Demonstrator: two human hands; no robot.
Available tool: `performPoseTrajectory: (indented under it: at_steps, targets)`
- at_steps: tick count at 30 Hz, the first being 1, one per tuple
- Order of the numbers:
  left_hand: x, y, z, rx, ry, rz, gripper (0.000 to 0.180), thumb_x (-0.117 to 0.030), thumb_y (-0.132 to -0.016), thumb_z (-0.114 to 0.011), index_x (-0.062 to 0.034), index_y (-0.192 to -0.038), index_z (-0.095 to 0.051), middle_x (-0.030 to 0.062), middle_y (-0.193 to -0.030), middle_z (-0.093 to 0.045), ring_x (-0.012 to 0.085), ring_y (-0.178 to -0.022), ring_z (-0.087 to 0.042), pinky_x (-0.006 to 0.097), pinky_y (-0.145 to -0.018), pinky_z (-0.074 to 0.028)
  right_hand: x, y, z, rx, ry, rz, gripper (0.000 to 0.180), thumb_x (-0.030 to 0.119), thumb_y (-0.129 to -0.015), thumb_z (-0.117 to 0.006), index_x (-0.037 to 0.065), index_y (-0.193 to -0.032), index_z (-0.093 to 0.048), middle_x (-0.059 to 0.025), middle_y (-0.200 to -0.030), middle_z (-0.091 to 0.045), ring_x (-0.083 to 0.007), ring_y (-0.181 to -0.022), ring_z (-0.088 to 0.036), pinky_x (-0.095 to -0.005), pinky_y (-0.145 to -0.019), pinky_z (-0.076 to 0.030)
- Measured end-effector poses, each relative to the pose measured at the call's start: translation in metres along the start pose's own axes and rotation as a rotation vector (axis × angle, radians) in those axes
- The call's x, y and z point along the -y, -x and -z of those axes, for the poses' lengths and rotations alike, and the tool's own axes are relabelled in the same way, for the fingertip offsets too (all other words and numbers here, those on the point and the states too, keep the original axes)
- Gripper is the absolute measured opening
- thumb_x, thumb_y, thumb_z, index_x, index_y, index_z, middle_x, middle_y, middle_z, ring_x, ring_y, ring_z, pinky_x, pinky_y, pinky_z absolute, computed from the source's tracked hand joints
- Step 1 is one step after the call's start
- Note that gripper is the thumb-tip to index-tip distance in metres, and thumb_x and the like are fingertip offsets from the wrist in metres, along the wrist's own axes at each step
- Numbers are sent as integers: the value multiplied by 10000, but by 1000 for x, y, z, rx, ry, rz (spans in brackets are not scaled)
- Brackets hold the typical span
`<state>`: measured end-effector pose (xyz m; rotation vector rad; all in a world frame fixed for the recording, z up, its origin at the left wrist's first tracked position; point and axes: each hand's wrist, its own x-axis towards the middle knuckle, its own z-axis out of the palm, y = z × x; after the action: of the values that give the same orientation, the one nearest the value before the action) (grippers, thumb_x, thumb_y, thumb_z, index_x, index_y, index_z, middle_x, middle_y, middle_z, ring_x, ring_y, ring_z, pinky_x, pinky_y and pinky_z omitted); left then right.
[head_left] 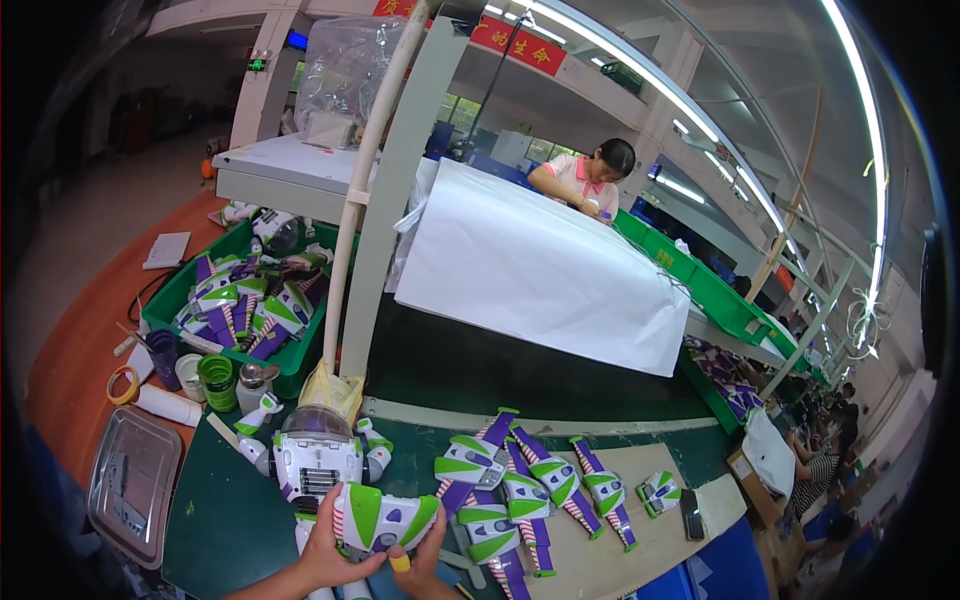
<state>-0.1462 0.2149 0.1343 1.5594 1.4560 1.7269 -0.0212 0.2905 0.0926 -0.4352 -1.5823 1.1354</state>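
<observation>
A white, green and purple toy wing pack (375, 518) is held between my two hands near the lower edge. My left hand (324, 548) is closed round its left end, and my right hand (424, 560) grips its right side. Something small and yellow shows at the right thumb; whether it is worn or held I cannot tell. Just beyond lies a toy spaceman figure (316, 458) with a clear dome and a battery bay in its torso. To the right, several similar wing packs (528, 497) with purple striped wings lie in a cluster.
A green crate (318, 350) full of toy parts stands at the left, near paint jars (216, 380), a tape roll (123, 385) and a lidded metal tray (135, 485). Brown cardboard (640, 555) and a dark phone (691, 515) lie right. A metal post (395, 200) rises ahead; a co-worker (590, 178) sits beyond.
</observation>
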Motion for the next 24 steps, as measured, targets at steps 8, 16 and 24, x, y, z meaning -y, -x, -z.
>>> performPoseTrajectory:
  at_steps: [8,16,24]
  targets:
    - [3,3,0,-5,-36,-14,1022,-140,-650,-774,26,-1376,-74,196,-1196,-465,258,-1105,-500,350,-937,-395,12,-3,1,48,62,0,855,180,-811,-666,-32,-1383,-67,-167,-1241,-389,-245,-1102,-457,-358,-926,-395]
    - [5,2,0,-6,59,65,1046,-187,-653,-749,37,-1383,-34,197,-1222,-422,262,-1123,-465,361,-958,-368,17,-5,1,62,38,-43,829,134,-802,-659,-20,-1381,-85,-169,-1254,-379,-244,-1110,-453,-355,-926,-398]
    - [9,6,0,-17,43,53,1048,-169,-650,-745,38,-1385,-28,200,-1227,-420,260,-1122,-468,360,-953,-373,19,-5,-1,63,61,-13,828,117,-793,-663,-24,-1377,-93,-171,-1254,-381,-243,-1112,-454,-359,-925,-401]
